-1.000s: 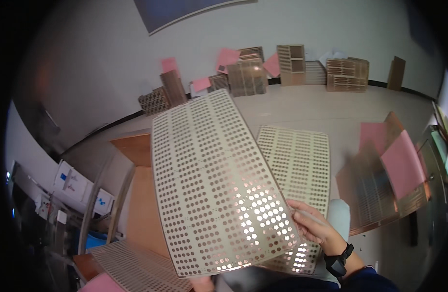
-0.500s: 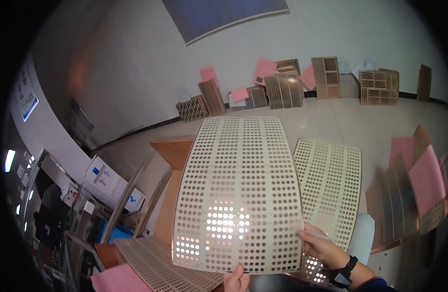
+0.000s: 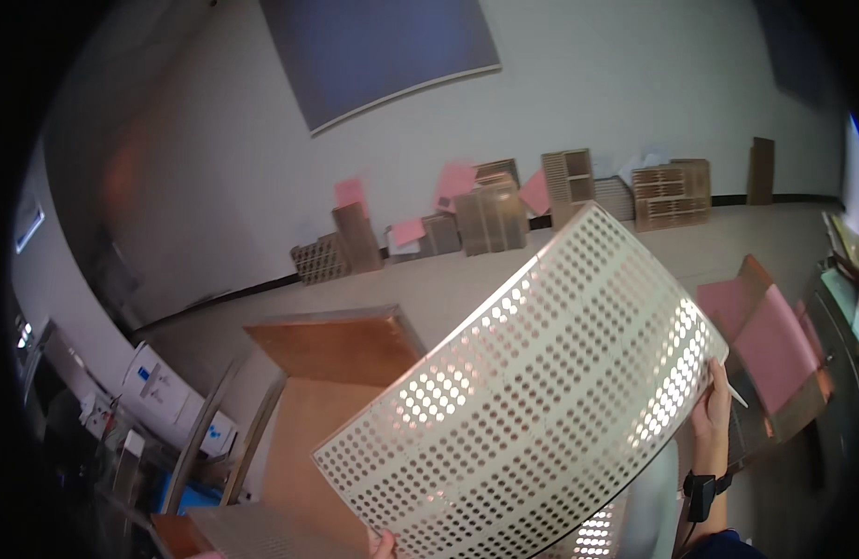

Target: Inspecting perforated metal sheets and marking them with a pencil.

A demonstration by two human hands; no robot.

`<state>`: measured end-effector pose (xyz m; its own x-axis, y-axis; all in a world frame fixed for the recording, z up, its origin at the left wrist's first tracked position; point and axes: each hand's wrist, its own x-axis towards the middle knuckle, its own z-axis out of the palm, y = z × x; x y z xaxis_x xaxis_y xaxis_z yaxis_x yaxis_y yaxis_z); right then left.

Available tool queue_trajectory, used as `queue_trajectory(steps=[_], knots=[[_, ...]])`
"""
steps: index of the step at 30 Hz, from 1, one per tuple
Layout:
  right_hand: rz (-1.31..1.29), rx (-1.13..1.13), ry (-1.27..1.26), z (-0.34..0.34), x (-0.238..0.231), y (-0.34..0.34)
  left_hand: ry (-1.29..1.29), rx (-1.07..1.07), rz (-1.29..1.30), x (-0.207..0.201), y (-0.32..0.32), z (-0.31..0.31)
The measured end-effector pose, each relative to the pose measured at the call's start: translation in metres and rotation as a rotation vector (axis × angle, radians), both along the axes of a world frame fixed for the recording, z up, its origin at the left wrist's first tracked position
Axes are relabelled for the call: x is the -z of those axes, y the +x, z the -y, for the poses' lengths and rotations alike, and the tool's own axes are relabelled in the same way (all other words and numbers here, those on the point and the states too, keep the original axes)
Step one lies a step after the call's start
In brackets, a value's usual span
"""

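Note:
A large pale circuit board panel (image 3: 532, 401), covered in rows of shiny round metallic dots, is held up tilted in front of me. My left hand (image 3: 384, 545) pinches its lower-left edge, only the fingertips showing at the bottom of the view. On the right edge my right hand (image 3: 714, 402) is closed around the panel's border. A slim white pen-like stick (image 3: 739, 393) juts out past that hand. Below the held panel, part of another dotted panel (image 3: 594, 536) shows; the rest of it is hidden.
A brown wooden stand (image 3: 327, 359) with metal bars is at the left, a stack of dotted panels (image 3: 247, 531) by its foot. Pink sheets (image 3: 774, 349) and boards lean at the right. More boards (image 3: 490, 222) line the far wall; white boxes (image 3: 164, 387) stand far left.
The held panel has turned from upright to slanting, its top swinging right. My right hand has moved up and right, my left hand left and down. The view has shifted too.

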<state>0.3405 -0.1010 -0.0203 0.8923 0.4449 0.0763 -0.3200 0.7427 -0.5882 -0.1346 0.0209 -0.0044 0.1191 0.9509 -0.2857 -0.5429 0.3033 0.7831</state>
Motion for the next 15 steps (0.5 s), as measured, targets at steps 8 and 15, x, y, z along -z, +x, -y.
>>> queue_trajectory(steps=[8,15], knots=[[0.290,0.093,-0.490,0.103,-0.014,-0.001,0.149,0.027,-0.174,0.010,-0.008,-0.005],[0.654,-0.069,-0.897,0.112,-0.060,-0.029,0.042,-0.022,-0.172,-0.012,-0.013,-0.018]])
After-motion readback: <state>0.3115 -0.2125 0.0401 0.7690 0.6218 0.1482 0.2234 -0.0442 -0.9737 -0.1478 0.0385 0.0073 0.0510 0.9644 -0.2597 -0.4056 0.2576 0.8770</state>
